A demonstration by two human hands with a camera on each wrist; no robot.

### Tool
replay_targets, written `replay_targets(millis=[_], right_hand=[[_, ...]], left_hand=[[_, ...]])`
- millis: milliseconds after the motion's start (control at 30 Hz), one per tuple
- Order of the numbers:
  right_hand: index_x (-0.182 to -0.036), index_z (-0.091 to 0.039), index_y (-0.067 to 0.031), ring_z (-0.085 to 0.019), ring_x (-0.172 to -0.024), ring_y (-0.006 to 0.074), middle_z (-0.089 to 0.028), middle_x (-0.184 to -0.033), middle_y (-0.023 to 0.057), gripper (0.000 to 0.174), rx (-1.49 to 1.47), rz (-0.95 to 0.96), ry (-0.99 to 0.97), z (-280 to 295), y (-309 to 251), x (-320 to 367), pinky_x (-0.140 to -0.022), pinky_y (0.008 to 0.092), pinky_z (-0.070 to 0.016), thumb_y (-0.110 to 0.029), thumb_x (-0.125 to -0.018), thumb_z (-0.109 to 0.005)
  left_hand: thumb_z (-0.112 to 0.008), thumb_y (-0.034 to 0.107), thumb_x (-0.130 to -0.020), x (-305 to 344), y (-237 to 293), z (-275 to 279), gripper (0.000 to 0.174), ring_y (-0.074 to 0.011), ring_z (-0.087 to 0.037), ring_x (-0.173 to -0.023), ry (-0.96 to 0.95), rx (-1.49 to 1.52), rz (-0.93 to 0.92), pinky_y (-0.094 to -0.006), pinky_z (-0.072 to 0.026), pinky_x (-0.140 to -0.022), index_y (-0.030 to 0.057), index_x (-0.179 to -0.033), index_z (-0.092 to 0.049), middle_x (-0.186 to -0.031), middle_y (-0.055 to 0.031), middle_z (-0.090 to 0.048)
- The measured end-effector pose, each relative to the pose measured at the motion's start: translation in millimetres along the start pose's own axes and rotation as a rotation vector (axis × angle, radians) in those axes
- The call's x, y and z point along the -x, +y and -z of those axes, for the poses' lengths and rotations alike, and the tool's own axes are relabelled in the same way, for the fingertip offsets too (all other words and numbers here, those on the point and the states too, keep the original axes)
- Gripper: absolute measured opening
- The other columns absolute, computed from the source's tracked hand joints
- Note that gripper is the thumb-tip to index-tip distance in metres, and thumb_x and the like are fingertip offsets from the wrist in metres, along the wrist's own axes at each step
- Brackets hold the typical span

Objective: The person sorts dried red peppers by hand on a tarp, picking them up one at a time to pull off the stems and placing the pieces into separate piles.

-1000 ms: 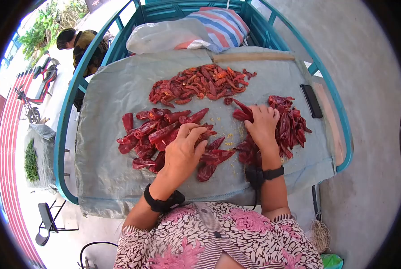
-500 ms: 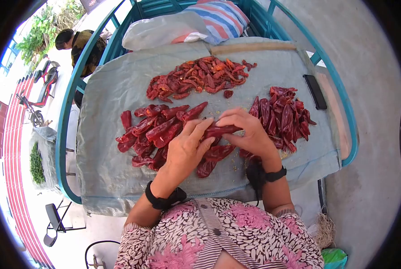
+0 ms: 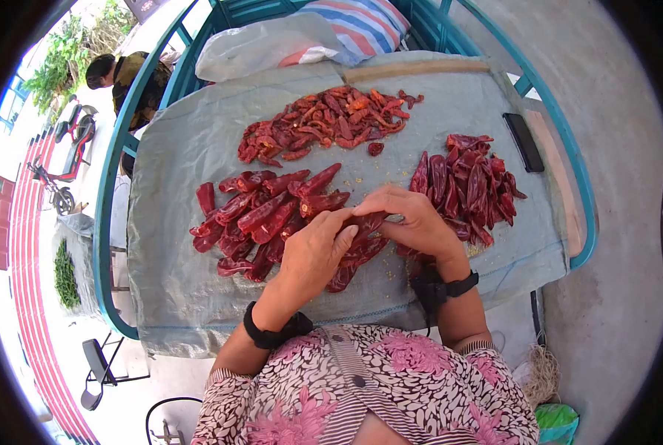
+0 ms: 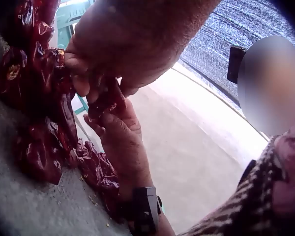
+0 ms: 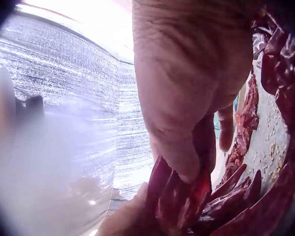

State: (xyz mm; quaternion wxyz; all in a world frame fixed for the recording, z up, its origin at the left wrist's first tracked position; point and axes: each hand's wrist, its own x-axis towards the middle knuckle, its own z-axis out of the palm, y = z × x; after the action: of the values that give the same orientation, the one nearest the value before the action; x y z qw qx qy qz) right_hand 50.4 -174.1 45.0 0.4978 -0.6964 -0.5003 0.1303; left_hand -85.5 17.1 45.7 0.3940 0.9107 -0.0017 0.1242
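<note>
Both hands meet over the middle of the cloth around a dried red chili pepper point(image 3: 370, 222). My left hand point(image 3: 313, 256) pinches its left end between thumb and fingers. My right hand point(image 3: 424, 228) holds the other end, thumb below and fingers over the top. In the right wrist view the right thumb presses along a glossy red pepper point(image 5: 202, 152). The left wrist view shows the pepper point(image 4: 108, 102) between the two hands, partly covered by fingers. Left of the hands lies a pile of plump chili peppers point(image 3: 261, 211); several more lie just beneath them.
A pile of darker, wrinkled peppers point(image 3: 476, 185) lies to the right, and smaller orange-red dried chilies point(image 3: 324, 122) at the back. A phone point(image 3: 523, 142) rests near the right edge. The grey cloth point(image 3: 176, 297) spans a teal cart rail point(image 3: 103, 222). A person point(image 3: 135, 85) bends beyond it.
My right hand has come from the right pile to the centre, bringing a pepper to the left hand. Both hands now hold it. The left hand has shifted only slightly.
</note>
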Motion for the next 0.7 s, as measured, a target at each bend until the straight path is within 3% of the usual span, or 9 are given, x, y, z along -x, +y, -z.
replay_targets(millis=[100,200,300,333,400,433,467,600,700], right_hand=[[-0.122,-0.072,-0.0073,-0.069,-0.112,0.0314,-0.073,-0.117,0.0110,0.048,0.003,-0.021,0.045,-5.1,-0.8,-0.3,-0.099,0.0406,-0.0530,0.009,-0.078,-0.065],[-0.121,-0.072,-0.0069,-0.069,-0.111,0.0313,-0.073,-0.116,0.0123,0.041,0.108,-0.009,0.177,-7.9,5.9,0.7,-0.097,0.0399,-0.0539,0.007,-0.082,-0.066],[-0.120,-0.070,-0.0056,-0.069,-0.107,0.0305,-0.071,-0.115,0.0136,0.033,0.175,-0.022,0.406,-8.0,15.6,1.2,-0.093,0.0382,-0.0544,0.005,-0.089,-0.065],[-0.120,-0.070,-0.0052,-0.069,-0.106,0.0301,-0.070,-0.114,0.0137,0.030,0.139,-0.049,0.502,-6.8,11.0,0.3,-0.092,0.0375,-0.0544,0.004,-0.091,-0.065],[-0.121,-0.068,-0.0041,-0.068,-0.102,0.0283,-0.067,-0.112,0.0135,0.027,0.145,-0.019,0.634,-5.3,7.8,-2.2,-0.091,0.0350,-0.0533,0.003,-0.096,-0.064],[-0.121,-0.068,-0.0041,-0.068,-0.102,0.0281,-0.067,-0.113,0.0133,0.027,0.153,0.014,0.618,-5.4,9.3,-2.9,-0.091,0.0352,-0.0536,0.003,-0.095,-0.064],[-0.121,-0.068,-0.0041,-0.068,-0.103,0.0278,-0.068,-0.113,0.0132,0.027,0.163,0.047,0.601,-6.1,11.5,-3.0,-0.092,0.0354,-0.0538,0.003,-0.095,-0.064],[-0.120,-0.069,-0.0042,-0.068,-0.106,0.0287,-0.070,-0.117,0.0126,0.026,0.151,0.115,0.341,-10.7,4.3,-1.5,-0.093,0.0372,-0.0542,0.001,-0.095,-0.066],[-0.119,-0.069,-0.0044,-0.066,-0.109,0.0324,-0.070,-0.118,0.0122,0.026,0.077,0.098,0.223,-12.1,-2.5,1.2,-0.094,0.0394,-0.0542,0.000,-0.093,-0.068]], left_hand=[[-0.068,0.024,-0.100,-0.3,3.7,3.5,0.031,-0.0363,-0.071,-0.097,0.019,0.002,0.022,-0.0433,-0.0570,-0.077,0.0067,-0.126,-0.067,-0.108,-0.0165,-0.070],[-0.070,0.018,-0.097,-1.7,2.7,4.7,0.028,-0.0334,-0.071,-0.089,0.156,0.034,-0.034,-0.0408,-0.0564,-0.074,0.0063,-0.123,-0.067,-0.101,-0.0144,-0.068],[-0.072,0.012,-0.095,-1.1,12.6,21.8,0.026,-0.0296,-0.066,-0.077,0.198,-0.043,0.119,-0.0393,-0.0549,-0.071,0.0060,-0.120,-0.068,-0.092,-0.0108,-0.064],[-0.076,0.002,-0.089,-0.9,10.4,21.8,0.029,-0.0190,-0.054,-0.073,0.251,-0.033,0.112,-0.0327,-0.0509,-0.071,0.0038,-0.117,-0.069,-0.088,-0.0082,-0.057],[-0.077,0.002,-0.087,0.0,6.4,20.8,0.032,-0.0215,-0.057,-0.084,0.314,-0.105,0.044,-0.0346,-0.0510,-0.077,0.0054,-0.117,-0.070,-0.098,-0.0088,-0.059],[-0.078,0.002,-0.085,-0.1,4.3,21.2,0.033,-0.0227,-0.059,-0.089,0.345,-0.141,0.008,-0.0356,-0.0510,-0.080,0.0062,-0.117,-0.070,-0.103,-0.0092,-0.060],[-0.082,0.003,-0.080,-0.4,1.1,24.0,0.048,-0.0295,-0.058,-0.106,0.340,-0.323,-0.111,-0.0405,-0.0490,-0.091,0.0084,-0.126,-0.068,-0.119,-0.0103,-0.061],[-0.084,0.008,-0.077,-5.2,5.9,16.4,0.073,-0.0356,-0.056,-0.118,0.214,-0.234,-0.196,-0.0441,-0.0433,-0.105,0.0112,-0.146,-0.058,-0.130,-0.0122,-0.063],[-0.080,0.010,-0.083,-2.4,-3.3,6.9,0.049,-0.0286,-0.060,-0.108,0.156,-0.239,-0.128,-0.0415,-0.0447,-0.095,0.0107,-0.130,-0.067,-0.114,-0.0087,-0.068]])
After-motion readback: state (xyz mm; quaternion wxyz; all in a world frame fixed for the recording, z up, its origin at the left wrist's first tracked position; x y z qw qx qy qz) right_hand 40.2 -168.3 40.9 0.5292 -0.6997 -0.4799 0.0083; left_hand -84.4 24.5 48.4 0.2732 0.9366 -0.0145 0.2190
